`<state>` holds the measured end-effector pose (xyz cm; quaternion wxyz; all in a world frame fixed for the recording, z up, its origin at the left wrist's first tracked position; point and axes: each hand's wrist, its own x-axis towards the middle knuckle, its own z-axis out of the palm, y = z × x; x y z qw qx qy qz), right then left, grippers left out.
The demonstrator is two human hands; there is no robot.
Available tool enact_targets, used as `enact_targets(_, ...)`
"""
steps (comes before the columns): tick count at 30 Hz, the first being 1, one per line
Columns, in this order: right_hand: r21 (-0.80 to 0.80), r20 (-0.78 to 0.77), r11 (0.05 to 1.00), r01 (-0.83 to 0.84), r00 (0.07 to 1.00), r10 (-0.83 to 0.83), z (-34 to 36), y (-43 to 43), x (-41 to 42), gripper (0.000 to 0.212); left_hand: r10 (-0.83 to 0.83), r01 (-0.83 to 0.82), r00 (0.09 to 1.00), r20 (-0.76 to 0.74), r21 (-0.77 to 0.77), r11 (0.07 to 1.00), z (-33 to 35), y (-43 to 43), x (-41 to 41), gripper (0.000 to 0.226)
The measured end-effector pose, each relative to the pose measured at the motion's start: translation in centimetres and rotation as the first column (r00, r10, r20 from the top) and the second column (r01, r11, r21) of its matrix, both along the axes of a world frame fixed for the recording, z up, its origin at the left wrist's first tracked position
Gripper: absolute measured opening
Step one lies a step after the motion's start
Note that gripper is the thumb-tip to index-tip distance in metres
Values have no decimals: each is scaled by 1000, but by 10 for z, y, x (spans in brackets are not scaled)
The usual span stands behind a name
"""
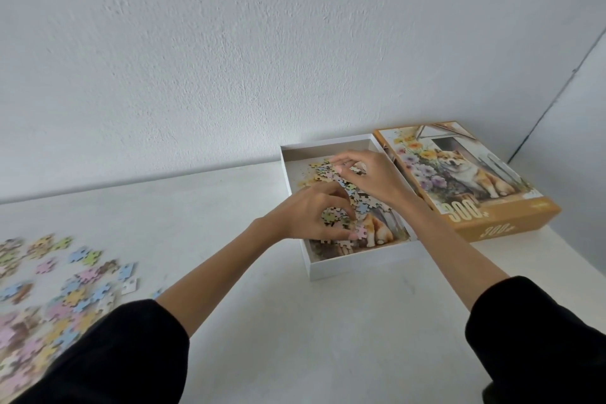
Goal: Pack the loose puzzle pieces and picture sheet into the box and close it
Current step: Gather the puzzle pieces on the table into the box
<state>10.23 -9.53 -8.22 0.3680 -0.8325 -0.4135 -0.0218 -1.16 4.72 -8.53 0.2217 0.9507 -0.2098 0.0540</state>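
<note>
1. A white desk (pixel 344 321) stands against a rough white wall (pixel 262 43).
2. The open white box (pixel 360 264) sits at the back of the desk, close to the wall.
3. The picture sheet (pixel 380 229) lies flat inside the box, with a heap of pieces on top of it.
4. The left hand (pixel 308 213) hovers over the box, its fingers curled round a handful of pieces (pixel 334 218).
5. The right hand (pixel 373 174), also over the box, pinches the far end of that same handful.
6. The lid (pixel 472 174) with the dog picture lies just right of the box, touching it.
7. The loose pieces (pixel 65 289) are scattered on the desk well left of the box.
</note>
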Motion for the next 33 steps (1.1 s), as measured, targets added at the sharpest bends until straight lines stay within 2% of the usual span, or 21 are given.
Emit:
enact_targets(10, 44, -46, 999, -17, 999, 19, 8, 8, -7, 20, 22, -17, 999, 24, -211, 977, 12, 8, -15, 20)
enact_targets(15, 63, -36, 997, -44, 998, 46, 22, 25, -25, 19, 38, -26, 998, 42, -259, 965, 19, 17, -32, 18)
enact_targets(23, 74, -13, 991, -107, 994, 109, 40, 70, -74, 18, 65, -35, 993, 96, -285, 958, 31, 49, -89, 17)
enact_targets(33, 83, -37, 971, -224, 973, 228, 40, 173, -171, 16, 236, -207, 968, 88, -257, 944, 30, 145, -210, 13)
